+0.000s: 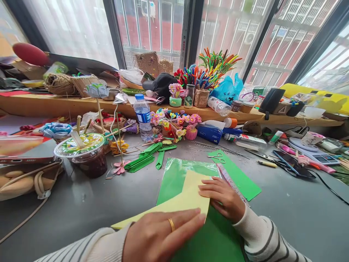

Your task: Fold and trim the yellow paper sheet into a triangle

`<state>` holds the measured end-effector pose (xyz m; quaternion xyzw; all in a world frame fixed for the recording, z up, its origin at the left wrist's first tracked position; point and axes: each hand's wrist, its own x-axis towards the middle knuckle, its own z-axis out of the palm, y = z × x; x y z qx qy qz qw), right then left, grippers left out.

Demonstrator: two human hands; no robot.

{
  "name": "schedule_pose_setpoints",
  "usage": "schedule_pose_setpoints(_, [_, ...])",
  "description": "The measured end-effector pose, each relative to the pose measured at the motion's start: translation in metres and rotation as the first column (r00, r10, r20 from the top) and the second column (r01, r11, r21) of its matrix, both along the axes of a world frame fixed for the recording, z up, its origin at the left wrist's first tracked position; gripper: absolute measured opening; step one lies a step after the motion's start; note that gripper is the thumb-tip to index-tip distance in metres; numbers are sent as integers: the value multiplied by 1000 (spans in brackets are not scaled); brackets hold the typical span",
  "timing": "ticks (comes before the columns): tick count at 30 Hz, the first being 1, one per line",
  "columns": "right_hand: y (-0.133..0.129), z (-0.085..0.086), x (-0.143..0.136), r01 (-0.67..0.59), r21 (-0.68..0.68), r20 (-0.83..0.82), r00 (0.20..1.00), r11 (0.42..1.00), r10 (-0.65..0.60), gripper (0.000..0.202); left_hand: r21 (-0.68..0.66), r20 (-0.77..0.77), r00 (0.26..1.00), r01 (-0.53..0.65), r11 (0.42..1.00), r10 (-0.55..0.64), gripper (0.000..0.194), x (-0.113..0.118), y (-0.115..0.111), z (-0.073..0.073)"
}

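Observation:
A sheet of pale yellow paper [193, 182], folded at an angle, lies over green sheets and a clear plastic sleeve [174, 178]. My left hand [163, 233], a gold ring on one finger, is stretched flat along the paper's near fold. On the paper's right edge rest the extended fingers of my right hand [222, 198]; its thumb is partly hidden. A patterned ruler strip [231, 183] runs just beyond that hand. To its right is a green paper strip [242, 178] with small scissors [217, 157] on top. Folded green paper pieces [144, 158] sit beyond the yellow sheet.
A lidded drink cup [89, 156] stands at left, near a water bottle [143, 118]. Crocheted flowers [171, 125] and a blue tissue pack [209, 133] line the back. At right are a phone [291, 163] and a scale [313, 149]. Pipe cleaners [218, 69] crowd the shelf.

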<state>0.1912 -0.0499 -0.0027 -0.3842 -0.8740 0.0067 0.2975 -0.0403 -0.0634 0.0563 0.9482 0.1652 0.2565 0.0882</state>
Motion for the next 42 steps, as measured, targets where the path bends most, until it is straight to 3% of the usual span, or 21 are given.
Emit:
schedule_pose_setpoints(1, [-1, 5, 0, 9, -13, -89, 996, 1000, -10, 23, 9, 2, 1000, 17, 1000, -17, 36, -3, 2, 13])
schedule_pose_setpoints(2, [-1, 10, 1, 38, -53, -181, 982, 998, -47, 19, 35, 23, 999, -40, 999, 39, 37, -6, 4, 26])
schedule_pose_setpoints(4, [-3, 22, 3, 127, -222, -347, 916, 967, -200, 16, 63, 145, 961, -246, 967, 235, 47, -11, 10, 46])
schedule_pose_setpoints(6, [-4, 30, 5, 147, -442, -475, 798, 885, -370, 18, -49, 361, 841, -414, 909, 403, 52, -16, 19, 55])
schedule_pose_setpoints(9, [-3, 28, 6, -28, -683, -583, 624, 730, -521, 25, -312, 507, 671, -443, 841, 541, 58, -22, 40, 40])
schedule_pose_setpoints(11, [-1, 19, 3, -155, -747, -612, 541, 646, -577, 28, -554, 497, 592, -347, 757, 635, 63, -21, 56, 18])
schedule_pose_setpoints(12, [0, 13, 2, -207, -758, -620, 522, 618, -586, 29, -711, 435, 586, -242, 661, 683, 66, -19, 63, 5])
schedule_pose_setpoints(13, [1, 8, 0, -247, -762, -626, 520, 599, -582, 29, -846, 347, 612, -124, 519, 711, 70, -16, 68, -8])
schedule_pose_setpoints(16, [2, -3, -7, -286, -771, -605, 605, 569, -517, 30, -988, 156, 787, 126, 91, 596, 62, -3, 70, -38])
schedule_pose_setpoints(18, [1, -5, -10, -205, -771, -553, 686, 603, -474, 31, -981, 142, 828, 192, -36, 543, 47, 5, 66, -49])
schedule_pose_setpoints(19, [-1, -5, -11, -113, -749, -515, 720, 653, -465, 33, -979, 130, 838, 194, -68, 530, 42, 7, 63, -52])
schedule_pose_setpoints(21, [-7, -7, -13, 127, -608, -414, 792, 784, -449, 43, -978, 96, 819, 184, -102, 565, 34, 8, 61, -55])
schedule_pose_setpoints(23, [-16, -11, -19, 280, -342, -266, 887, 897, -378, 68, -976, 63, 768, 182, -122, 638, 27, 6, 63, -58])
schedule_pose_setpoints(25, [-25, -16, -26, 206, -111, -57, 975, 972, -213, 89, -974, 43, 720, 185, -132, 693, 21, 3, 66, -60])
schedule_pose_setpoints(28, [-33, -20, -36, 127, 74, 180, 974, 989, -138, 68, -974, 39, 698, 187, -129, 715, 18, 2, 69, -62])
schedule_pose_setpoints(32, [-34, -11, -36, 32, 229, 103, 993, 973, -57, 39, -973, 35, 697, 186, -134, 716, 19, 3, 68, -61])
schedule_pose_setpoints(34, [-36, -3, -31, 87, 223, -38, 996, 971, -81, 19, -974, 31, 696, 183, -136, 717, 22, 3, 67, -61])
schedule_pose_setpoints(37, [-43, 1, -19, 329, 51, -279, 911, 943, -303, 12, -973, 26, 686, 184, -138, 727, 25, 2, 67, -63])
schedule_pose_setpoints(40, [-51, -4, -5, 525, -204, -474, 685, 826, -553, 9, -973, 22, 663, 186, -137, 748, 28, 0, 68, -66])
schedule_pose_setpoints(42, [-55, -8, 2, 522, -391, -539, 538, 758, -648, 13, -975, 40, 641, 194, -112, 767, 31, -2, 68, -67])
